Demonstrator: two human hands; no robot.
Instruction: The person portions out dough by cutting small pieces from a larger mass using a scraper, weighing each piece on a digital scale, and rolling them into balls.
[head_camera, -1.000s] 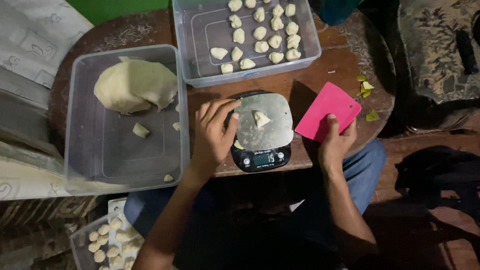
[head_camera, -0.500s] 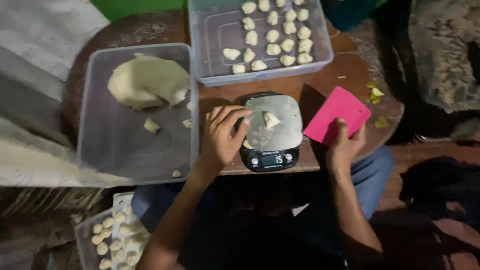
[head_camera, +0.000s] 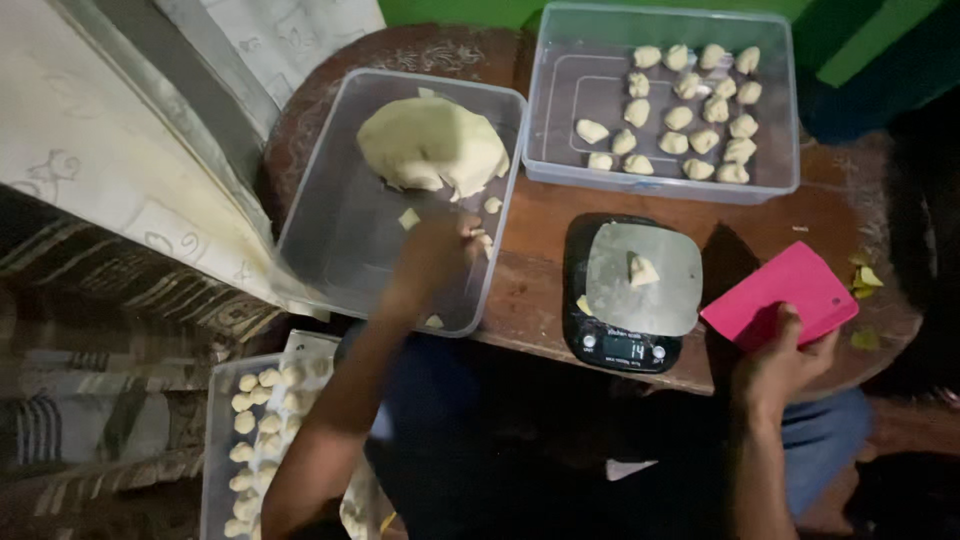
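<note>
Two hands apart: left hand (head_camera: 435, 255) over tub (head_camera: 330, 235) rim, fingers' state unclear; right hand (head_camera: 780, 365) fingers clamped on pink scraper (head_camera: 785, 290).

Light: dim, falling from above onto the table (head_camera: 540, 215)
Shadows: deep along lower and right edges
Blur: left hand (head_camera: 435, 262) smeared

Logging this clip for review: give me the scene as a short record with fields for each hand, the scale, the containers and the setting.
left hand: left hand reaches into the clear tub, fingers at small dough scraps; grip blurred
right hand: right hand holds a pink scraper
scale: kitchen scale with one dough piece on its plate
tub contents: large dough mass
second tub: far tub holds rows of dough portions
lower tray: tray of dough balls below the table edge
setting: round wooden table, dim light
</note>
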